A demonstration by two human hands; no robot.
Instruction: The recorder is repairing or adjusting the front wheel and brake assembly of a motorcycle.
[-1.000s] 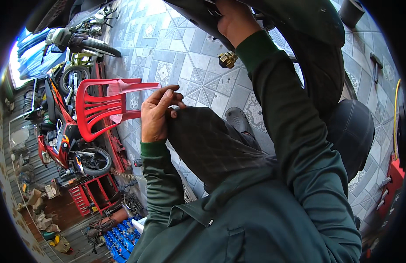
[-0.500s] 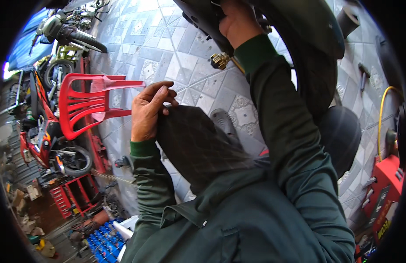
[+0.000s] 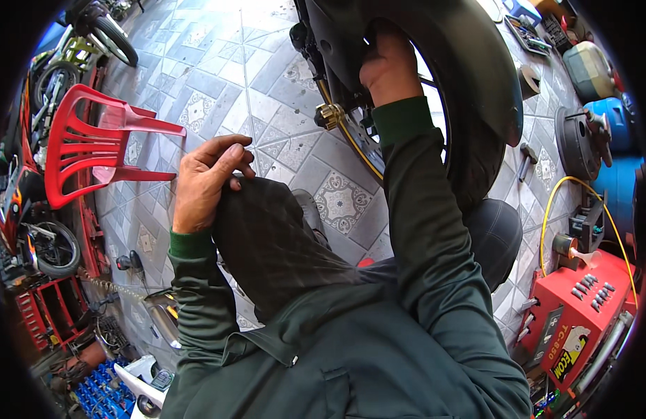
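My left hand (image 3: 201, 181) rests on my bent left knee (image 3: 256, 223), fingers loosely bent and apart, holding nothing. My right hand (image 3: 387, 70) reaches up into an opening in a motorcycle's dark fairing (image 3: 469, 63), above the tyre (image 3: 466, 171); its fingers are hidden inside, so I cannot see what they hold. Just left of my right wrist, a gold-coloured fitting (image 3: 331, 116) sits beside a brake disc with a yellow edge.
A red plastic chair (image 3: 64, 146) stands on the tiled floor (image 3: 197, 42) at left, with motorcycles (image 3: 50, 248) behind it. At right are a hammer (image 3: 525, 160), a blue container (image 3: 619, 192), a yellow hose (image 3: 577, 180) and a red machine (image 3: 570, 304).
The view has swung right: surroundings and both hands appear further left, and more of the tools and containers at the right shows. Both hands keep their posture.
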